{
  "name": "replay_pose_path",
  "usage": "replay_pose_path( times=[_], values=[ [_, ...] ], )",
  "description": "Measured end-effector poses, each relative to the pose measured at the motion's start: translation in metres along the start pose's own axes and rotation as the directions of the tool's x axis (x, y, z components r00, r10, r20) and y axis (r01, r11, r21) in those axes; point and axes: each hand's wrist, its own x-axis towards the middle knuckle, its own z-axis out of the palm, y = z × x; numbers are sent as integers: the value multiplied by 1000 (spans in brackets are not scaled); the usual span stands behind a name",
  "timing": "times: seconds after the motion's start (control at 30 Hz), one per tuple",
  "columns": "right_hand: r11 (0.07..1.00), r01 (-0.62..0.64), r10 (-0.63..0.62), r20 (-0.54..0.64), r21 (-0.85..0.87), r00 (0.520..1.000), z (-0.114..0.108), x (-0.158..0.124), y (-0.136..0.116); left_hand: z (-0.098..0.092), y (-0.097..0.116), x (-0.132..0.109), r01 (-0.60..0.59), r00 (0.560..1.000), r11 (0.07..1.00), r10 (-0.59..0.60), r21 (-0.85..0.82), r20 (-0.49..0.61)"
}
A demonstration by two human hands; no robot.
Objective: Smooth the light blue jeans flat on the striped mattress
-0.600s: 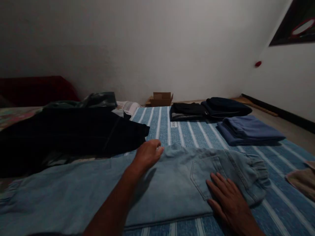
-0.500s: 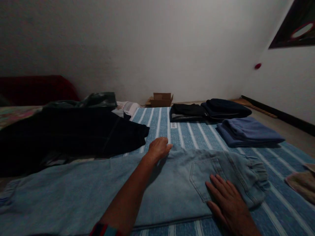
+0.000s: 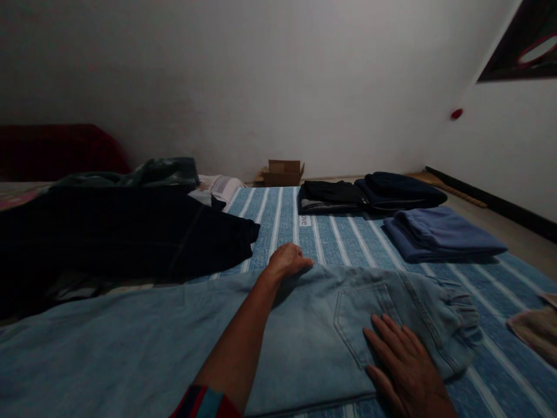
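Observation:
Light blue jeans [image 3: 304, 325] lie folded lengthwise across a blue striped sheet [image 3: 348, 238], their back pocket and elastic waistband to the right. My left hand [image 3: 288, 259] rests at the far edge of the jeans with its fingers curled down onto the denim. Lying flat beside the back pocket, my right hand [image 3: 402, 363] has its fingers stretched out and pressed on the cloth.
A heap of dark clothes [image 3: 122, 232] lies to the left. Folded black and navy garments [image 3: 369, 194] and a folded blue garment [image 3: 439, 235] sit at the back right. A tan cloth [image 3: 537, 328] is at the right edge. A cardboard box [image 3: 281, 173] stands by the wall.
My left hand has slid right along the far edge of the jeans. My right hand has stayed flat near the pocket.

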Motion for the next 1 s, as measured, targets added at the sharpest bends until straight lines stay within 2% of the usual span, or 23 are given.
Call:
replay_pose_path(
  times=[0.17, 0.37, 0.57, 0.77, 1.0],
  values=[
    [1000, -8, 8, 2, 10, 1000, 0, 0, 1, 0, 0, 6, -64, 993, 992, 73, -109, 88],
    [1000, -14, 14, -4, 22, 1000, -1, 0, 1, 6, -4, 13, -92, 988, 981, 111, -169, 108],
    [1000, -15, 15, 13, 21, 1000, -2, 1, 1, 12, -13, 17, -162, 983, 965, 175, -205, 47],
    [1000, -11, 10, 15, 17, 1000, -4, 0, 0, 20, -18, 20, -227, 974, 962, 226, -150, -27],
    [999, -29, 28, 30, 33, 999, 1, -4, 2, 26, -19, 18, -218, 975, 973, 213, -77, -69]
  ],
)
